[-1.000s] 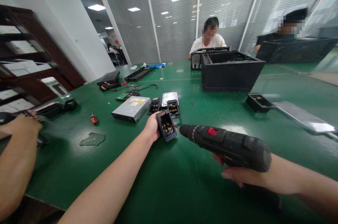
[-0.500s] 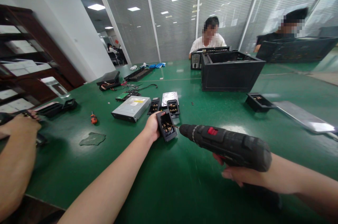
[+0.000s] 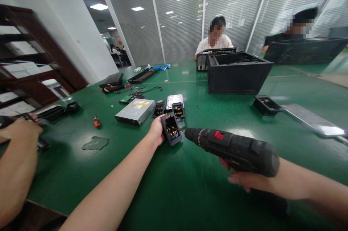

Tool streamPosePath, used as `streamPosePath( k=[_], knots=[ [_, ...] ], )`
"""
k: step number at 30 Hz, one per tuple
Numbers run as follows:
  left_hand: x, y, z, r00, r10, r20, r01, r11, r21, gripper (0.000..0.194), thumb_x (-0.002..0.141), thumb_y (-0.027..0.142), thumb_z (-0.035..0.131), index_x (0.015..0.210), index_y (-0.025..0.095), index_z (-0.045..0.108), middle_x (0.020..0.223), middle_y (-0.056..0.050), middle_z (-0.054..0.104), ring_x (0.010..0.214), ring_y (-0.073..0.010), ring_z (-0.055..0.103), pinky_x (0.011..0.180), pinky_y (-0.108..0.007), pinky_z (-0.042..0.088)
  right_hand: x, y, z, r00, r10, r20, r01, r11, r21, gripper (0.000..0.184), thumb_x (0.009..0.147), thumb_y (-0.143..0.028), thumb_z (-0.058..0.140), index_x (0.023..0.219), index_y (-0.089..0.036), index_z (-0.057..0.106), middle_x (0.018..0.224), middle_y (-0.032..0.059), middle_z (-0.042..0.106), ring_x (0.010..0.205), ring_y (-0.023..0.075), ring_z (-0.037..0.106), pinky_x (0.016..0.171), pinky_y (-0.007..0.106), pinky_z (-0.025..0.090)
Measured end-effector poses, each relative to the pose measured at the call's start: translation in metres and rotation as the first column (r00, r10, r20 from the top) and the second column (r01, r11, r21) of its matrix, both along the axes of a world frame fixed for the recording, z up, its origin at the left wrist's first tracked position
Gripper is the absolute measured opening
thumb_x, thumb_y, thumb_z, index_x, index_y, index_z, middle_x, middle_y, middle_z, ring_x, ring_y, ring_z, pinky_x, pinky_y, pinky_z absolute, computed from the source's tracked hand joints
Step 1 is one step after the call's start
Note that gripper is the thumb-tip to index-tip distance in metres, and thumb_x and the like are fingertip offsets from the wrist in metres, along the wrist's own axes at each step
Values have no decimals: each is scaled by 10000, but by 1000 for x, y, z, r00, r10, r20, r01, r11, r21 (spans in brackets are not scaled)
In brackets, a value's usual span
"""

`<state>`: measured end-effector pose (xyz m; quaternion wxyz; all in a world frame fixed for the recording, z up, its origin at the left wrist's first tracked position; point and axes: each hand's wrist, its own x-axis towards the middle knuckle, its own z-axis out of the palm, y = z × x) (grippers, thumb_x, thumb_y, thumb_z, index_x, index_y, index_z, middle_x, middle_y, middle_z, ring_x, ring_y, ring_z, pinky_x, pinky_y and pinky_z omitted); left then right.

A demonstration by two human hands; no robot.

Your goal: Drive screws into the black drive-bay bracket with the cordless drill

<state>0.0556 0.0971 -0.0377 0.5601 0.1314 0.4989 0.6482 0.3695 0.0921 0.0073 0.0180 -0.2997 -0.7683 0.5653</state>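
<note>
Two of your hands are occupied above the green table. Your left hand is partly closed around the side of a black plastic terminal box, holding it tilted, with its hollow side and brass-coloured terminals facing up towards you. That box is near the middle of your view, just in front of two similar boxes lying on the table: one beside the optical drive, the other overlapping the silver hard drive from where you look.

Your right hand is wrapped around the handle of a black cordless drill with a red switch on top; most of its fingers are hidden behind the drill's body. You have the drill pointing left, and its thin bit reaches into the hollow of the held box. You cannot tell from here whether the tip touches a screw.

To your left lie an orange-and-black screwdriver and a grey-green scrap; beyond them, at the edge, is a co-worker's hand. Over to your right, another terminal box sits beside a flat silver panel.
</note>
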Motion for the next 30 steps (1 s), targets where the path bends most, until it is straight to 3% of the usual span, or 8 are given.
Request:
streamPosePath(
  k=[8,18,30],
  knots=[
    [1,-1,1,1000,12,0,-12,1000,-12,158,669,278,558,744,150,614,628,-74,660,548,-234,627,547,-383,507,0,2,-3,999,7,-42,-9,999,-48,323,799,-339,653,1071,-208,538,825,6,595,597,140,576,569,288,533],
    [0,-1,1,1000,10,6,-10,999,-34,168,674,288,563,758,156,624,633,-74,666,548,-242,632,550,-396,511,-2,-2,6,1000,-12,7,12,999,-36,297,780,-344,655,1013,-197,545,691,-24,585,587,158,592,568,297,536],
    [1,-1,1,1000,-2,-4,2,1000,-30,191,675,299,568,779,150,628,644,-80,667,545,-240,630,542,-392,508,-1,-1,5,1000,7,5,-7,1000,3,281,800,-337,636,1029,-202,545,829,17,597,601,152,585,608,319,536]
  ],
)
